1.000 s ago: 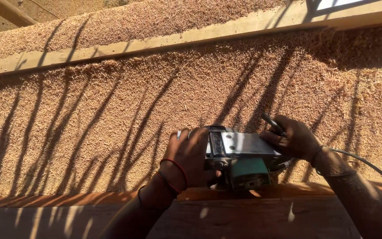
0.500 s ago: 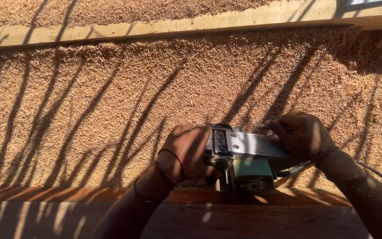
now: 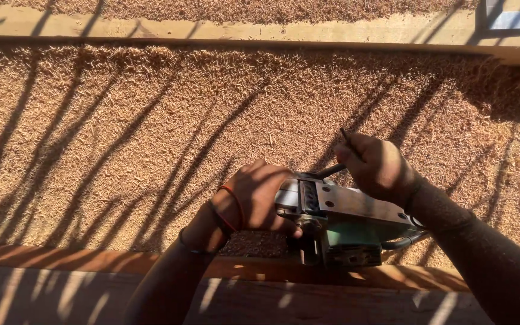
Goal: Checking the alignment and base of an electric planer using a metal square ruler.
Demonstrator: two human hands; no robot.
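An electric hand planer (image 3: 350, 219) with a green body lies upside down, its flat metal sole facing up, at the near edge of a wooden plank (image 3: 115, 283). My left hand (image 3: 254, 198) grips the planer's front end, a red band on its wrist. Over the rear of the sole my right hand (image 3: 375, 165) is closed on a thin dark tool (image 3: 335, 170) that reaches down to the planer. The tool's other tip sticks up past my fingers. A black cord (image 3: 404, 241) leaves the planer to the right under my forearm.
Wood shavings (image 3: 151, 132) cover the ground beyond the plank, striped with long shadows. A pale timber beam (image 3: 212, 30) runs across the top. A window-like frame (image 3: 513, 18) shows at the top right corner.
The view has shifted, so planer and hands now sit further right and lower. My right hand has lifted a little over the planer's rear, still on the thin tool.
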